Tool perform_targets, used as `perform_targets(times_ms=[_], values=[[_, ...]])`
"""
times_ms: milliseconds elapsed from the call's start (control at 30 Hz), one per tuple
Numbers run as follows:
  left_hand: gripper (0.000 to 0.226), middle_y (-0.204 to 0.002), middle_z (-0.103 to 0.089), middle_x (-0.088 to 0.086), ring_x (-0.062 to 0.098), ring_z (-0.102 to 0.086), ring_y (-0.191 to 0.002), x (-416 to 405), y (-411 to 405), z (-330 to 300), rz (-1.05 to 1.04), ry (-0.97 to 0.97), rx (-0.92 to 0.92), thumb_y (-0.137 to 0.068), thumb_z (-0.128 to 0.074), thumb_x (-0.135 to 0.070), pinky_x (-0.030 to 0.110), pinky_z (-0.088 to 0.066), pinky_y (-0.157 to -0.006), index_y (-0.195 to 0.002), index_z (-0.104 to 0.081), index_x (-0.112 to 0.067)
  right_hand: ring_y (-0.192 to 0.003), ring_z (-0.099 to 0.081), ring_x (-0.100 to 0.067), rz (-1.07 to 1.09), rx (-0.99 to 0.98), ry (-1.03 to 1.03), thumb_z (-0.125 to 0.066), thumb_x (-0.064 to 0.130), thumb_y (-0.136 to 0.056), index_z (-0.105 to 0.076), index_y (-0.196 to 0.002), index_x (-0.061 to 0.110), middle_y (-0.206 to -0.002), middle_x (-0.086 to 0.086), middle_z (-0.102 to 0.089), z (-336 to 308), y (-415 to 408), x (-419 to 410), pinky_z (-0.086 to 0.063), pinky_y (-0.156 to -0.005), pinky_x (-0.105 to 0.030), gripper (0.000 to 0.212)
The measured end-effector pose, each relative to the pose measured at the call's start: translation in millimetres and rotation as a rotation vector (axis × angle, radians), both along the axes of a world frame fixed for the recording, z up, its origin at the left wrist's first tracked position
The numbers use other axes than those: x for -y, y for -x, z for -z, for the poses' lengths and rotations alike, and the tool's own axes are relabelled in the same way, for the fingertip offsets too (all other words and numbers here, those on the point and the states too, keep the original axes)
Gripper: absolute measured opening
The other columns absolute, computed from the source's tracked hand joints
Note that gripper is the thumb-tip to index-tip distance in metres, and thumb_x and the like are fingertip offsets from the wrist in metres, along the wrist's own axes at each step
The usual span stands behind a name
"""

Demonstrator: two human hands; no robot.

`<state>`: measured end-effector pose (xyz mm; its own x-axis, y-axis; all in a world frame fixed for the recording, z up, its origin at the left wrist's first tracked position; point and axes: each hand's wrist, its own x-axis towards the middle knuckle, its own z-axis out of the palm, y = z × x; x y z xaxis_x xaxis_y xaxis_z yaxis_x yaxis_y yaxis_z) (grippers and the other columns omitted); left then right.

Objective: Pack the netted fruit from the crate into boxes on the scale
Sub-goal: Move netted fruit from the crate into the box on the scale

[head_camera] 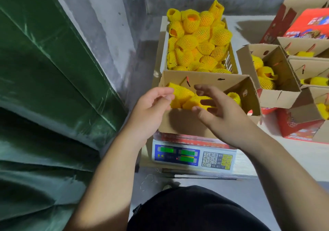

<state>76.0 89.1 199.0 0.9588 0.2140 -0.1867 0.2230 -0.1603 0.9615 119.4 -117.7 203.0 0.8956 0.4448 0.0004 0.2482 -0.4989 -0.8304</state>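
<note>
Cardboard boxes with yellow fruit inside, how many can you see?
4, maybe more past the right edge. One box on the scale under both hands, one open box right of the crate, and two boxes partly cut off at the far right.

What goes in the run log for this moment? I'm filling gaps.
stage: packing | left hand: open, at box rim | right hand: open over netted fruit | crate: heaped | scale: lit
</note>
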Motion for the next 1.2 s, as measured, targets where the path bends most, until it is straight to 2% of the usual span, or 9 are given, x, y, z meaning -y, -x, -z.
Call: perform_targets(times_ms=[133,267,467,733,867,933,1000,1100,1200], values=[[0.024,-0.118,-0.075,-0.015,0.001,-0.072,-0.099,2,8,0,-0.016,0.002,-0.018,-0.107,-0.056,-0.025,0.008,-0.050,-0.077,-0.127,-0.069,-0.033,-0.122,-0.060,-0.010,-0.051,0.013,-0.047,-0.065,0.030,-0.100,-0.050,-0.147,0.029,-0.137,0.012,-0.059,1,0,-3,-0.054,-0.104,-0.043,0.049],[0.023,-0.116,-0.076,-0.020,0.001,-0.072,-0.100,9,11,2,-0.040,-0.016,-0.013,-0.108,-0.055,-0.026,0.022,-0.050,-0.086,-0.123,-0.069,-0.039,-0.120,-0.061,-0.009,-0.087,0.019,-0.088,-0.065,0.027,-0.100,-0.053,-0.145,0.026,-0.134,0.013,-0.061,4,-1,-1,-0.053,-0.103,-0.043,0.046],[0.023,-0.115,-0.076,-0.021,0.001,-0.073,-0.101,25,7,3,-0.072,-0.019,-0.004,-0.102,-0.057,-0.037,0.030,-0.051,-0.090,-0.121,-0.070,-0.041,-0.118,-0.063,-0.009,-0.127,0.013,-0.143,-0.064,0.023,-0.101,-0.056,-0.142,0.022,-0.132,0.011,-0.063,10,-9,9,-0.053,-0.102,-0.043,0.042],[0.024,-0.115,-0.077,-0.018,0.004,-0.074,-0.103,37,-10,-2,-0.069,0.033,0.049,-0.096,-0.057,-0.040,0.028,-0.053,-0.091,-0.113,-0.073,-0.046,-0.110,-0.067,-0.013,-0.098,-0.001,-0.229,-0.066,0.015,-0.100,-0.060,-0.137,0.021,-0.123,0.010,-0.068,18,-26,15,-0.054,-0.099,-0.045,0.038],[0.024,-0.114,-0.077,-0.018,0.005,-0.074,-0.103,37,-28,-10,-0.056,0.043,0.058,-0.094,-0.057,-0.043,0.031,-0.054,-0.092,-0.107,-0.073,-0.054,-0.112,-0.067,-0.013,-0.068,0.011,-0.255,-0.066,0.022,-0.099,-0.060,-0.135,0.033,-0.122,0.016,-0.068,19,-35,17,-0.056,-0.096,-0.046,0.037],[0.023,-0.114,-0.077,-0.018,0.006,-0.075,-0.102,37,-40,-11,-0.032,0.029,0.064,-0.098,-0.057,-0.040,0.031,-0.054,-0.092,-0.111,-0.073,-0.050,-0.112,-0.067,-0.012,-0.040,0.001,-0.269,-0.066,0.021,-0.099,-0.059,-0.134,0.037,-0.123,0.016,-0.068,18,-41,17,-0.057,-0.096,-0.045,0.038],[0.022,-0.115,-0.077,-0.017,0.007,-0.075,-0.102,36,-53,-11,-0.017,0.029,0.064,-0.106,-0.056,-0.029,0.028,-0.054,-0.091,-0.116,-0.072,-0.041,-0.112,-0.067,-0.011,-0.021,-0.006,-0.277,-0.066,0.024,-0.098,-0.060,-0.134,0.036,-0.122,0.017,-0.068,18,-47,16,-0.058,-0.095,-0.043,0.038],[0.024,-0.113,-0.077,-0.016,0.007,-0.074,-0.100,35,-75,-11,0.019,0.030,0.052,-0.108,-0.055,-0.021,0.015,-0.054,-0.082,-0.118,-0.072,-0.035,-0.113,-0.067,-0.009,0.004,-0.002,-0.287,-0.064,0.028,-0.096,-0.061,-0.135,0.033,-0.121,0.021,-0.068,17,-58,14,-0.058,-0.093,-0.035,0.039],[0.025,-0.112,-0.077,-0.012,0.003,-0.073,-0.098,36,-97,-10,0.073,0.019,0.042,-0.109,-0.054,-0.018,0.009,-0.052,-0.077,-0.122,-0.071,-0.028,-0.115,-0.066,-0.006,0.033,-0.013,-0.287,-0.064,0.023,-0.101,-0.060,-0.135,0.033,-0.123,0.021,-0.067,17,-71,13,-0.058,-0.092,-0.034,0.036]])
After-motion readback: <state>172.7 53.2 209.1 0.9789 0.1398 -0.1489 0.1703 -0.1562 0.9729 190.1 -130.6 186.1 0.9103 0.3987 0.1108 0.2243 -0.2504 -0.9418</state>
